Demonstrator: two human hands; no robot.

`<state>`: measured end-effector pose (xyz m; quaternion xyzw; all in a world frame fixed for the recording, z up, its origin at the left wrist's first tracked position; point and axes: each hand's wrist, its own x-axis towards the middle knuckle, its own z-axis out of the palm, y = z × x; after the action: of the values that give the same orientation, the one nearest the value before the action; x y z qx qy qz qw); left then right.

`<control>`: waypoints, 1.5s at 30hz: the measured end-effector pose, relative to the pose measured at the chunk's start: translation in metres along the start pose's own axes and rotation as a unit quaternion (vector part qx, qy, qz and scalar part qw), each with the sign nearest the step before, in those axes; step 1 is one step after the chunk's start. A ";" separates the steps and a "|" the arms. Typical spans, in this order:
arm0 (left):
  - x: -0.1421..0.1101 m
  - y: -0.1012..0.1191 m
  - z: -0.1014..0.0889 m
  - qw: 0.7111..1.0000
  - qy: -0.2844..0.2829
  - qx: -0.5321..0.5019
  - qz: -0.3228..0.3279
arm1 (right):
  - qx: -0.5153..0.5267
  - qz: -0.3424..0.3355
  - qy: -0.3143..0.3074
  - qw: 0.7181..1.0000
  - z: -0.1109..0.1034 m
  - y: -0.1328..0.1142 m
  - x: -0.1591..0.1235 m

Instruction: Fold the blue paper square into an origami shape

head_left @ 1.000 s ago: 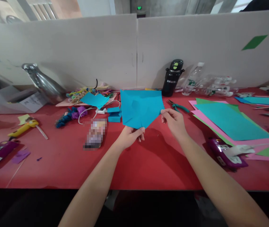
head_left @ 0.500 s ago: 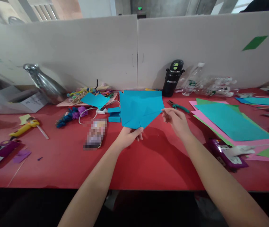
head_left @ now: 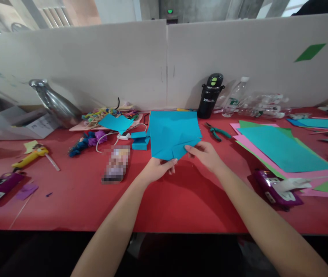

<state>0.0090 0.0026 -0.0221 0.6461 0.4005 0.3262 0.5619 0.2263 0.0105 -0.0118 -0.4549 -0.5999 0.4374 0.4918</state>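
A folded sheet of blue paper (head_left: 173, 130) is held up in front of me, its lower edge slanted by folds. My left hand (head_left: 160, 168) grips the bottom edge, thumb in front and fingers partly hidden behind. At the lower right edge my right hand (head_left: 202, 154) pinches the paper with its thumb on the front flap. Left of the sheet is a small folded blue paper piece (head_left: 140, 141). Pliers with green handles (head_left: 218, 132) lie just beyond my right hand.
Coloured sheets (head_left: 285, 148) lie to the right, near a purple device (head_left: 277, 190). A phone (head_left: 117, 163) lies left of my hands. A yellow glue gun (head_left: 34, 156), steel flask (head_left: 55, 102) and black bottle (head_left: 210, 96) stand or lie around the red table (head_left: 181, 207).
My right hand has come in leftward from beside the sheet's right corner and now grips its lower right edge. The lower right part of the paper is now folded up.
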 end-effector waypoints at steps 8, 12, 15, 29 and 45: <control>0.001 0.002 0.001 1.000 0.021 0.006 0.009 | 0.030 0.010 -0.061 0.998 0.011 0.004 -0.003; 0.005 0.006 -0.004 0.994 0.103 0.003 0.028 | 0.003 0.022 -0.026 0.999 0.009 -0.003 -0.004; 0.008 0.009 -0.010 0.985 0.164 0.001 0.056 | -0.007 0.036 -0.014 0.999 0.007 -0.006 -0.004; 0.005 0.012 -0.013 0.960 0.236 0.116 0.099 | -0.009 0.020 -0.015 1.000 0.004 0.000 -0.004; 0.006 0.007 -0.014 0.959 0.246 0.127 0.064 | -0.012 0.039 0.012 0.999 0.003 -0.001 -0.002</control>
<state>0.0010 0.0143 -0.0137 0.6366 0.5222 0.4567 0.3370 0.2232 0.0083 -0.0119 -0.4888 -0.5810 0.4436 0.4761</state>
